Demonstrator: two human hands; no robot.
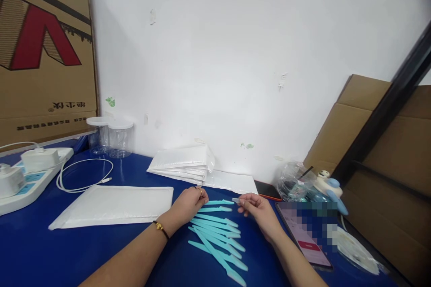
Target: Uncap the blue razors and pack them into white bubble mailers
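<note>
Several turquoise razors with pale clear tips lie fanned out on the blue table, handles to the left. The topmost turquoise razor is pinched at its handle end by my left hand, whose fingers are closed. To the right, my right hand holds a small clear cap between thumb and fingers, just off that razor's tip. A white padded envelope lies flat left of my left hand. Behind the hands is a stack of white padded envelopes.
At the left are a power strip, a white cable and two clear jars with white lids. A phone, plastic wrapping and a duck-like figure are at the right. Cardboard leans against the wall.
</note>
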